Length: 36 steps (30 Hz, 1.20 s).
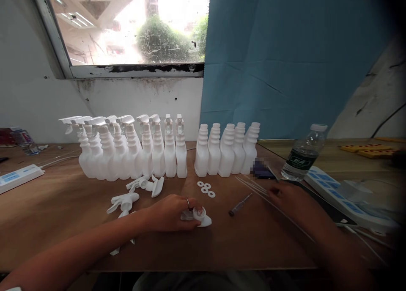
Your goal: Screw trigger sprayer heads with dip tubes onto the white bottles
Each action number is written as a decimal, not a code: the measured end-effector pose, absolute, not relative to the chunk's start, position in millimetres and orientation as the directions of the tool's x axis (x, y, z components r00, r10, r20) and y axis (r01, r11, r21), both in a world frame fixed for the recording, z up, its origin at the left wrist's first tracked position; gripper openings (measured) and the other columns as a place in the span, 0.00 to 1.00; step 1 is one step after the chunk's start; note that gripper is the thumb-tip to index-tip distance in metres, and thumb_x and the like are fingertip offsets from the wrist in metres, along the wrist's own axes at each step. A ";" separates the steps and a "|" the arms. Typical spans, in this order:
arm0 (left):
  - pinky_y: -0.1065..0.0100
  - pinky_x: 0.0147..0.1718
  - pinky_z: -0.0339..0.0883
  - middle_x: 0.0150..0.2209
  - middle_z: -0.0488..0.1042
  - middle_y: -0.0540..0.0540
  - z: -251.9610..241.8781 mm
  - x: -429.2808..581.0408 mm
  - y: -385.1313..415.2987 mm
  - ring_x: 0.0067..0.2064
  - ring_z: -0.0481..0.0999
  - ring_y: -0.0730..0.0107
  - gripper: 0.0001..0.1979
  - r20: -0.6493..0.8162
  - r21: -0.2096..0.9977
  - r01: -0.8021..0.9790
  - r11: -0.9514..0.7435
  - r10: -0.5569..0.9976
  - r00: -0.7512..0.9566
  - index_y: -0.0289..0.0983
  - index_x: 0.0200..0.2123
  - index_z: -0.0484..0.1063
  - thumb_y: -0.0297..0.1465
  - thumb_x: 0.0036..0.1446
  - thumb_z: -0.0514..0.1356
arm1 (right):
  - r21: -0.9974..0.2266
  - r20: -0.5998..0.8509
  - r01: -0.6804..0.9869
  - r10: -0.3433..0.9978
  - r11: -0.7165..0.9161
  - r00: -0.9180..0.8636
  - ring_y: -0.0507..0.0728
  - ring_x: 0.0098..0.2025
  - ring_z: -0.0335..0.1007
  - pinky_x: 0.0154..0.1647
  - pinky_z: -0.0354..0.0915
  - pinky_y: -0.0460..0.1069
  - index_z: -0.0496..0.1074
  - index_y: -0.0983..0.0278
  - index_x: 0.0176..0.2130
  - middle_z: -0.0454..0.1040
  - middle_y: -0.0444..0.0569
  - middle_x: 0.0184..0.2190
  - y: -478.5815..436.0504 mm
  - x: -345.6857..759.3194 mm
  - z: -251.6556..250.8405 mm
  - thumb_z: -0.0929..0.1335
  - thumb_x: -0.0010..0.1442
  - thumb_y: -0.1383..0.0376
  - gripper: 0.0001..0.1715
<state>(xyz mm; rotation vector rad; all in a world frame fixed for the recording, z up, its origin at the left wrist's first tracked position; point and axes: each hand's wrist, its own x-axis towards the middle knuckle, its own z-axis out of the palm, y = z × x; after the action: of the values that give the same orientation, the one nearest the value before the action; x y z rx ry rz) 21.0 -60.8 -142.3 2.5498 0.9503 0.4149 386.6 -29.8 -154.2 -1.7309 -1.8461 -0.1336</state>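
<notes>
My left hand [177, 212] is closed on a white spray head [204, 221], whose round collar faces up near the table's front. Over thin clear tubes [253, 187] on the right, my right hand [287, 200] has its fingertips together at their ends; whether a tube is between them is hard to tell. Several white washers [204, 190] lie beyond my left hand. Between the hands rests a small screwdriver [240, 205]. Loose spray heads [125, 201] lie left of my left hand. Behind them stand white bottles with spray heads [131, 155] and several open-necked bottles [226, 153].
A water bottle [300, 157] stands at the right, beside a power strip [342, 198] and a dark flat object. Another power strip [20, 177] lies at the far left, near a clear bottle [27, 142]. A wall with a window backs the brown table [177, 253].
</notes>
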 end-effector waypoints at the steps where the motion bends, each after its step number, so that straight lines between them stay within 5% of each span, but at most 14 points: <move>1: 0.71 0.38 0.65 0.39 0.78 0.50 -141.3 21.4 -61.0 0.38 0.78 0.65 0.13 0.124 0.451 0.568 -0.688 0.679 0.724 0.42 0.47 0.70 0.38 0.59 0.60 | -0.331 0.473 0.934 0.880 0.136 0.040 0.59 0.26 0.69 0.27 0.55 0.52 0.69 0.61 0.25 0.75 0.53 0.26 -34.8 382.7 -146.8 0.65 0.56 0.67 0.09; 3: 0.70 0.39 0.66 0.39 0.78 0.49 -138.6 22.3 -62.0 0.39 0.78 0.64 0.14 0.096 0.456 0.588 -0.668 0.694 0.714 0.42 0.48 0.69 0.38 0.59 0.60 | -0.435 0.491 0.894 0.860 0.105 0.138 0.58 0.25 0.68 0.28 0.57 0.52 0.69 0.61 0.34 0.75 0.52 0.27 -49.0 369.2 -129.4 0.65 0.59 0.64 0.03; 6: 0.68 0.40 0.66 0.41 0.78 0.49 -135.4 23.4 -63.9 0.41 0.78 0.62 0.19 0.078 0.498 0.589 -0.637 0.709 0.701 0.42 0.52 0.65 0.37 0.58 0.61 | -0.746 0.536 0.591 0.804 0.307 0.259 0.53 0.22 0.66 0.26 0.62 0.50 0.66 0.60 0.39 0.75 0.49 0.31 -73.9 337.9 -108.1 0.65 0.63 0.56 0.10; 9: 0.67 0.40 0.67 0.42 0.77 0.48 -135.7 23.8 -63.9 0.42 0.77 0.61 0.25 0.073 0.523 0.590 -0.616 0.721 0.689 0.42 0.56 0.63 0.38 0.57 0.62 | -0.843 0.521 0.236 0.843 0.483 0.136 0.51 0.21 0.66 0.22 0.63 0.48 0.65 0.59 0.41 0.75 0.47 0.31 -89.8 306.0 -105.5 0.68 0.62 0.55 0.13; 12: 0.68 0.40 0.66 0.40 0.77 0.48 -137.0 24.1 -62.2 0.41 0.77 0.62 0.22 0.078 0.509 0.586 -0.630 0.712 0.697 0.42 0.54 0.67 0.40 0.57 0.62 | -0.890 0.438 0.067 0.887 0.451 -0.148 0.50 0.23 0.67 0.24 0.65 0.47 0.66 0.59 0.45 0.74 0.47 0.33 -91.2 282.7 -118.3 0.66 0.64 0.57 0.12; 17: 0.73 0.36 0.64 0.38 0.76 0.50 -134.5 25.5 -61.3 0.37 0.75 0.68 0.16 0.099 0.519 0.527 -0.673 0.660 0.745 0.40 0.49 0.71 0.36 0.58 0.62 | -0.904 0.233 0.232 0.869 0.359 -0.436 0.50 0.26 0.65 0.28 0.64 0.46 0.70 0.63 0.39 0.73 0.45 0.31 -77.6 262.2 -139.1 0.65 0.64 0.58 0.11; 21: 0.73 0.37 0.64 0.39 0.77 0.51 -133.8 25.8 -61.6 0.37 0.75 0.69 0.13 0.107 0.545 0.484 -0.685 0.629 0.770 0.41 0.47 0.71 0.34 0.59 0.61 | -0.815 0.205 0.382 0.834 0.435 -0.513 0.52 0.29 0.67 0.30 0.64 0.47 0.72 0.64 0.32 0.71 0.45 0.28 -69.4 259.8 -146.0 0.65 0.63 0.59 0.13; 27: 0.72 0.35 0.63 0.36 0.76 0.50 -134.9 26.4 -61.9 0.34 0.74 0.69 0.14 0.083 0.487 0.532 -0.693 0.643 0.761 0.40 0.48 0.71 0.36 0.59 0.60 | -0.868 0.372 0.229 0.882 0.441 -0.289 0.54 0.29 0.71 0.32 0.67 0.48 0.71 0.63 0.37 0.74 0.46 0.27 -74.1 251.7 -145.5 0.65 0.64 0.54 0.15; 36: 0.73 0.35 0.64 0.37 0.76 0.49 -137.2 24.5 -59.6 0.35 0.74 0.69 0.15 0.105 0.492 0.502 -0.711 0.621 0.776 0.39 0.48 0.70 0.36 0.59 0.60 | -0.884 0.379 0.138 0.859 0.446 -0.345 0.51 0.28 0.67 0.30 0.64 0.46 0.71 0.64 0.34 0.72 0.45 0.27 -77.0 237.3 -152.6 0.66 0.65 0.55 0.15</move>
<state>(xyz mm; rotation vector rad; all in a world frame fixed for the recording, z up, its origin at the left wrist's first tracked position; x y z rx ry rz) 24.5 -59.6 -137.2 2.5265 0.8470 0.3661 237.3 -77.0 -152.6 -0.8558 -1.7711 0.9765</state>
